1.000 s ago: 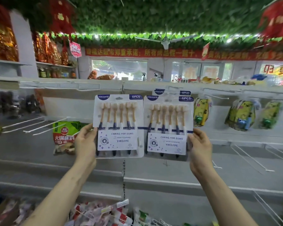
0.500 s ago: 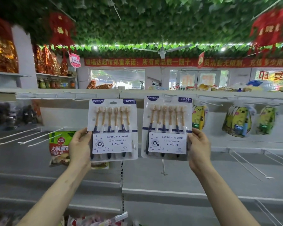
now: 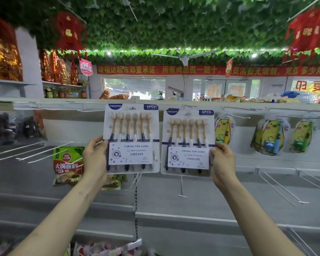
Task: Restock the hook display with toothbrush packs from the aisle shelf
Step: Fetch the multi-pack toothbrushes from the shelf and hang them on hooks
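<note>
Spanning the view, the hook display (image 3: 174, 105) carries two toothbrush packs at its top rail. The left hand (image 3: 95, 158) fingers pinch the left pack (image 3: 131, 138); the right hand (image 3: 223, 165) pinches the right pack (image 3: 188, 143).

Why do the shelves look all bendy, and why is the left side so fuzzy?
Head view: the wide-angle lens bows the top rail and stretches the edges; the far-left goods are blurred; the two toothbrush packs in the middle are sharp enough to read; the ceiling string lights glare bright.
</note>
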A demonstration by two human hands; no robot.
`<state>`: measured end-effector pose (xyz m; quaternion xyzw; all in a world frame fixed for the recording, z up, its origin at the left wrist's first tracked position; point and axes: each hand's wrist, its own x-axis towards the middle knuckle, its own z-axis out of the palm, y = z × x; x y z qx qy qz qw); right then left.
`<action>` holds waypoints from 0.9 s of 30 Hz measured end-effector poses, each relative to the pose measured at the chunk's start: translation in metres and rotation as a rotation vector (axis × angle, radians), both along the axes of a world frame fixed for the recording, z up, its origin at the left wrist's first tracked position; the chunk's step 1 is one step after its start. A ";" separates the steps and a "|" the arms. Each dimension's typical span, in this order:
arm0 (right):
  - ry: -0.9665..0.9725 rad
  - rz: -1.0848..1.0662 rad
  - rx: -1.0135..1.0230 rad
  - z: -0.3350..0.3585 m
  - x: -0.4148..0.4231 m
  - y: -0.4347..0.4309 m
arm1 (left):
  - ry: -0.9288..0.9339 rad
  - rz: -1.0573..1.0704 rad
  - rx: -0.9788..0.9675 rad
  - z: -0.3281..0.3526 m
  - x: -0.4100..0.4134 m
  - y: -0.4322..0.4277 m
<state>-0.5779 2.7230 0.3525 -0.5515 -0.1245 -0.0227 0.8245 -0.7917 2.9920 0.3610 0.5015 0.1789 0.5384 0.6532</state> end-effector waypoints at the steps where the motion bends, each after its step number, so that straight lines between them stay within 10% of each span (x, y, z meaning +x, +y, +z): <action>1: 0.013 0.006 0.004 0.001 0.004 0.004 | -0.002 -0.001 -0.001 0.001 0.002 -0.002; 12: -0.088 -0.277 -0.172 -0.002 0.008 0.009 | -0.001 -0.061 0.035 -0.003 0.013 -0.036; 18: -0.241 0.230 -0.073 0.005 -0.035 0.002 | 0.046 -0.131 0.054 -0.032 0.033 -0.074; 27: -0.272 0.038 -0.090 0.000 -0.026 -0.023 | 0.019 -0.238 0.055 -0.028 0.063 -0.123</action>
